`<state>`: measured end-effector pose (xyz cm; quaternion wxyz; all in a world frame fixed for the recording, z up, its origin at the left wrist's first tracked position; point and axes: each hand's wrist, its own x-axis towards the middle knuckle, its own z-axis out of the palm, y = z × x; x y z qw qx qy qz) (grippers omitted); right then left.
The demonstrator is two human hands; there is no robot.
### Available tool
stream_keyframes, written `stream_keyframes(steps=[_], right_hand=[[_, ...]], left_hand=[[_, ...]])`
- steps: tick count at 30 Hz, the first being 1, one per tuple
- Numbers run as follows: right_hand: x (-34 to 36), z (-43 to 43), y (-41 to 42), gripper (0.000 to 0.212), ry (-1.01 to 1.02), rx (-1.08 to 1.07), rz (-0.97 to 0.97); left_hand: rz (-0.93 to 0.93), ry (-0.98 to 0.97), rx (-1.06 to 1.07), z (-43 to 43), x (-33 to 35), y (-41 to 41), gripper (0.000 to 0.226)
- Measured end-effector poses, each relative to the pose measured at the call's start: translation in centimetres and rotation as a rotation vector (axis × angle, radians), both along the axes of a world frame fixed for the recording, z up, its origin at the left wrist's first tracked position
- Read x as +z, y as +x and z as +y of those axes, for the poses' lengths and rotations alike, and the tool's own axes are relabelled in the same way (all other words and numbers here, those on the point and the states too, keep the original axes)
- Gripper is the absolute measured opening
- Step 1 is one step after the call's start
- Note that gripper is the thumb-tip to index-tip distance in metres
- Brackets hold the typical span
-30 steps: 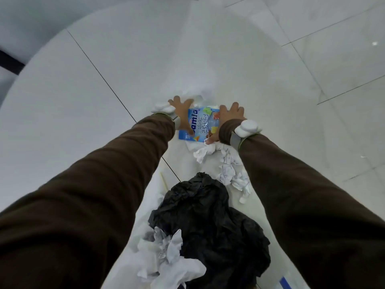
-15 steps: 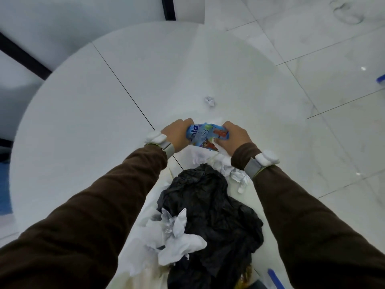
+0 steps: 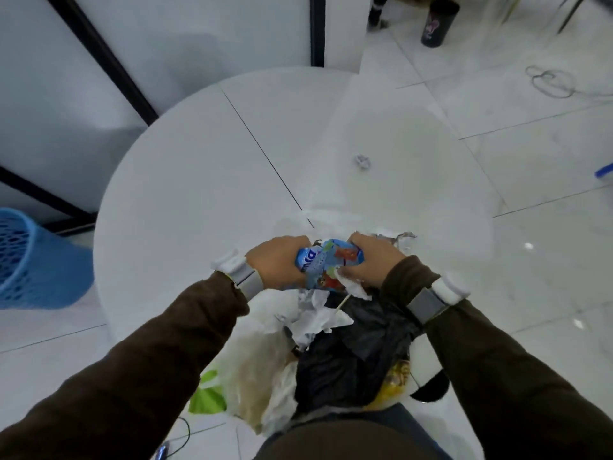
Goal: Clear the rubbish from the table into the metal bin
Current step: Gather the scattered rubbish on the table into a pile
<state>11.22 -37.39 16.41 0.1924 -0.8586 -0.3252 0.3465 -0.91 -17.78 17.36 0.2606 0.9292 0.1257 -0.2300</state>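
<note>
Hidden or unclear: the metal bin cannot be made out for certain; a dark curved shape (image 3: 431, 388) at the lower right of the heap may be part of it, cut off by the right sleeve. The near edge of the round white table (image 3: 205, 180) lies under the pile of rubbish. Print on the blue packet (image 3: 326, 265) is crumpled and only partly legible.

Hands, two. Left hand (image 3: 278, 263) and right hand (image 3: 371, 260) both closed tight on the blue packet, one at each end, squeezing it between them. Each wrist carries a grey band with a white unit.

Change from a second ago: the packet, then flat under spread fingers on the table, is now bunched into a wad and drawn back to the near table edge, above the heap. The view has tilted up, so more floor and wall show.

Count of rubbish:
- Blue packet, one, in both hands.
- Small crumpled paper ball (image 3: 362, 161), one, alone on the table, well apart from the hands.
- Black plastic bag (image 3: 351, 353), one, below the hands.
- White crumpled papers (image 3: 318, 317), several, exact number unclear.
- Thin stick (image 3: 343, 302), one, part-hidden.
- Clear bag (image 3: 262, 370), one; green piece (image 3: 207, 396), one; yellow item (image 3: 394, 383), one.

Blue mesh basket (image 3: 30, 260), one, on the floor at left.
</note>
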Motion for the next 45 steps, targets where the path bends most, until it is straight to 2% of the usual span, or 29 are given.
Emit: stream_keyframes(steps=[2, 4, 5, 8, 11, 13, 15, 18, 21, 23, 25, 29, 32, 35, 40, 43, 45], right_hand=[[-2.2, -0.1, -2.1, 0.052, -0.067, 0.044, 0.024], [-4.6, -0.4, -3.7, 0.076, -0.153, 0.076, 0.034], [-5.6, -0.6, -4.4, 0.081, -0.192, 0.093, 0.03], [-7.9, -1.3, -5.7, 0.083, -0.3, 0.167, 0.022], [-8.8, -1.9, -6.5, 0.081, -0.338, 0.21, 0.011], [-8.9, -2.0, -6.0, 0.081, -0.317, 0.174, -0.018], [-8.1, -1.9, -5.2, 0.08, -0.289, 0.12, -0.055], [-6.6, -2.0, -2.6, 0.069, -0.233, 0.013, -0.074], [-6.2, -2.2, 0.9, 0.051, -0.176, -0.148, -0.152], [-7.1, -2.4, 3.2, 0.051, -0.154, -0.263, -0.237], [-8.8, -2.6, 5.8, 0.058, -0.18, -0.336, -0.247], [-12.2, -2.7, 9.7, 0.073, -0.354, -0.387, -0.141], [-14.3, -1.5, 11.3, 0.075, -0.41, -0.46, -0.062], [-15.8, -0.2, 11.8, 0.074, -0.46, -0.39, -0.045], [-17.1, 0.0, 11.9, 0.048, -0.392, -0.344, -0.055], [-18.8, -0.9, 12.6, 0.031, -0.347, -0.335, 0.009], [-22.1, -2.2, 13.9, 0.035, -0.325, -0.331, 0.041]], left_hand=[[0.038, 0.015, -0.01, -0.9, -2.7, -2.4, 0.048], [0.061, 0.062, 0.004, -1.6, -5.3, -4.5, 0.072], [0.068, 0.081, 0.01, -2.0, -6.3, -5.3, 0.083], [0.134, 0.12, -0.025, -2.9, -8.6, -6.8, 0.099], [0.185, 0.159, -0.014, -3.2, -9.7, -7.2, 0.099], [0.136, 0.199, -0.027, -2.6, -9.8, -6.4, 0.1], [0.08, 0.182, -0.008, -1.4, -9.1, -5.4, 0.095], [0.147, 0.129, 0.002, 1.1, -7.2, -3.2, 0.068], [0.227, 0.316, 0.073, 3.5, -6.9, -0.9, 0.034], [0.214, 0.448, 0.141, 4.6, -7.8, 0.1, 0.037], [0.198, 0.466, 0.195, 5.9, -9.8, 1.2, 0.051], [0.225, 0.328, 0.319, 7.6, -14.0, 2.4, 0.071], [0.303, 0.208, 0.405, 7.7, -16.3, 3.3, 0.078], [0.288, 0.24, 0.396, 7.7, -18.4, 3.6, 0.066], [0.176, 0.217, 0.425, 8.2, -19.7, 3.6, 0.021], [0.177, 0.211, 0.425, 8.6, -19.7, 5.1, 0.023], [0.15, 0.215, 0.422, 9.1, -18.9, 7.1, 0.021]])
